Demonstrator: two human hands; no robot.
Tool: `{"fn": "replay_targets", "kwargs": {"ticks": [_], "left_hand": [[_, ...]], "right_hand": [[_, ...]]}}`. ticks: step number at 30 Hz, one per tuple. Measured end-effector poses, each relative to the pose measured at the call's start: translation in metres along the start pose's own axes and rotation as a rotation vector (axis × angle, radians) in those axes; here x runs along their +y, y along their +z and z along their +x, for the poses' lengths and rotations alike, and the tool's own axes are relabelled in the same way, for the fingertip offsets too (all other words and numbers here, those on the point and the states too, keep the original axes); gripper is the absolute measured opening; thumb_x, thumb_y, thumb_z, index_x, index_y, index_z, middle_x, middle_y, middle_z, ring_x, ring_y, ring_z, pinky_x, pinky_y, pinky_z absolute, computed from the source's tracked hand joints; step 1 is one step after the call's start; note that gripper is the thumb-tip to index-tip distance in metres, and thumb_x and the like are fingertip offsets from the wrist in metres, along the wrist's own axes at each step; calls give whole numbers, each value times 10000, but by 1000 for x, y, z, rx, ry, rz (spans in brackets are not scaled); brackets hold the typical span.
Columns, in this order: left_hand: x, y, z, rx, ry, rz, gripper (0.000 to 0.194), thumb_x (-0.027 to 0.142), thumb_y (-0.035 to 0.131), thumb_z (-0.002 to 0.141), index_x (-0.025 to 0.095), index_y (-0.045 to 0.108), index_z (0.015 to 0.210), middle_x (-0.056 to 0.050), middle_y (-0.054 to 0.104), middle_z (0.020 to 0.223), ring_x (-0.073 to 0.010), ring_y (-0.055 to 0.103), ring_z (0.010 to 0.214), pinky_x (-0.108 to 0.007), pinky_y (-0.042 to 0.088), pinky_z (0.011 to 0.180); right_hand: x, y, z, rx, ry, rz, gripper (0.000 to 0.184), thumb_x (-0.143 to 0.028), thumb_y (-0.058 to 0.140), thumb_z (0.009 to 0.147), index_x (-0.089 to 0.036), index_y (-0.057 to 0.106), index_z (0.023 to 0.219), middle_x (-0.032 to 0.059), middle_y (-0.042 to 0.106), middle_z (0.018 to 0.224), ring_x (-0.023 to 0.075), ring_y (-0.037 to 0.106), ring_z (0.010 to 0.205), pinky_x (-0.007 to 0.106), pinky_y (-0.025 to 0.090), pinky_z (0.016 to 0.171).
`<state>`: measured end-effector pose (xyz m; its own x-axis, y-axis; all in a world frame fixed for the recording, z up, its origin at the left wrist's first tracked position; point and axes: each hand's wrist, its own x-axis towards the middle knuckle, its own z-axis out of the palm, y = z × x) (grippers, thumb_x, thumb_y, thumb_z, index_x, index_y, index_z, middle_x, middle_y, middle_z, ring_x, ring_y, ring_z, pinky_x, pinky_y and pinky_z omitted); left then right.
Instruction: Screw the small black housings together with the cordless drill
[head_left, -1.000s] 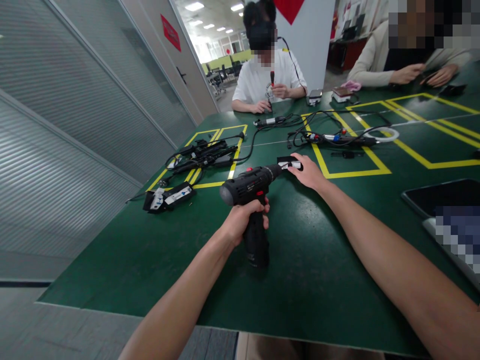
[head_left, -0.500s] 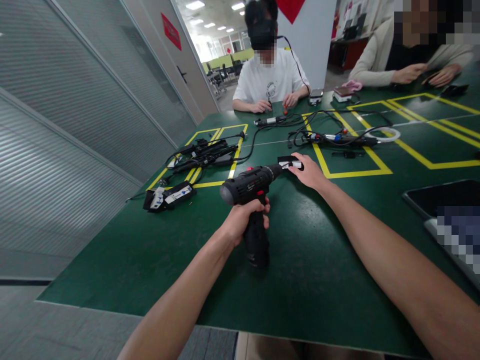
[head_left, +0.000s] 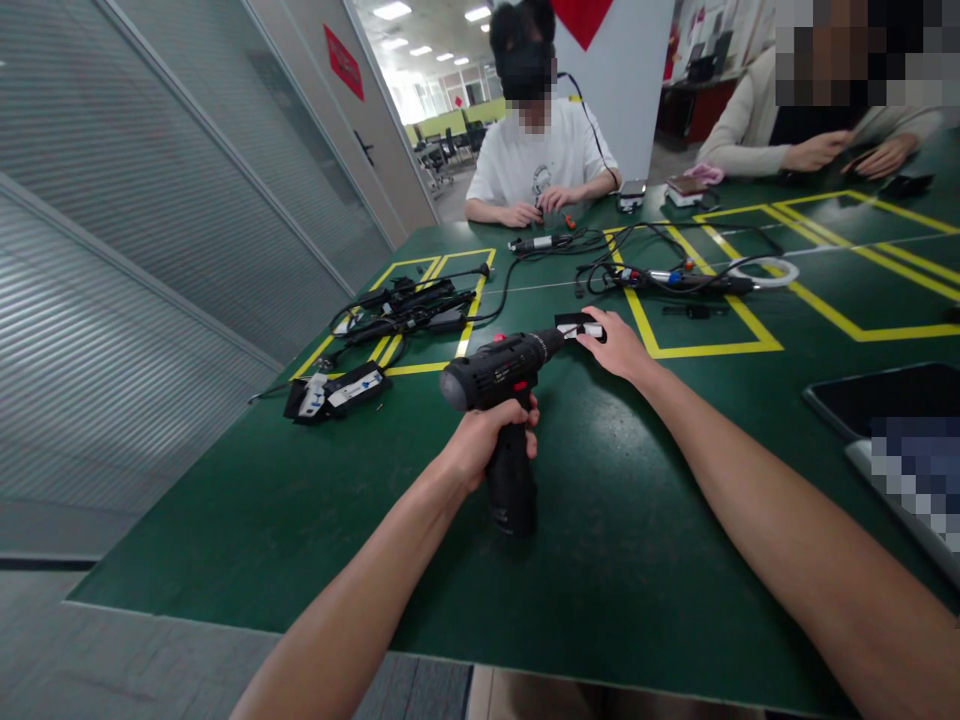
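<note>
Drill (head_left: 495,372) points from your left hand (head_left: 474,442), grip closed round its handle (head_left: 512,492), toward a small black-and-white piece (head_left: 571,330) your right hand (head_left: 619,346) pinches, likely to steady it.

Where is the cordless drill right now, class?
In the head view, the cordless drill is just left of centre, gripped by the left hand, its tip pointing toward the small black-and-white piece at the right hand.

The left hand (head_left: 487,438) and right hand (head_left: 616,345) are bare, like the slender forearms (head_left: 757,500).
</note>
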<state>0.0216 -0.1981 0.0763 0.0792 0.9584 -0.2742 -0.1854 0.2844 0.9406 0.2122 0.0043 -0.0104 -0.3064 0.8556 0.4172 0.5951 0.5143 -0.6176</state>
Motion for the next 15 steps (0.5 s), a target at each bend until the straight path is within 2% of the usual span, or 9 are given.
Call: {"fn": "replay_targets", "kwargs": {"ticks": [15], "left_hand": [[-2,-1,1,-5,2,-7,245,241,595,679,136,570,899,-9,577,751,-110,566,487,-268,443,523]], "right_hand": [[2,1,0,-1,-3,-13,521,-345,574,857,-221,526,1361,134,570,1234,306,591,1088,457,446,981]]}}
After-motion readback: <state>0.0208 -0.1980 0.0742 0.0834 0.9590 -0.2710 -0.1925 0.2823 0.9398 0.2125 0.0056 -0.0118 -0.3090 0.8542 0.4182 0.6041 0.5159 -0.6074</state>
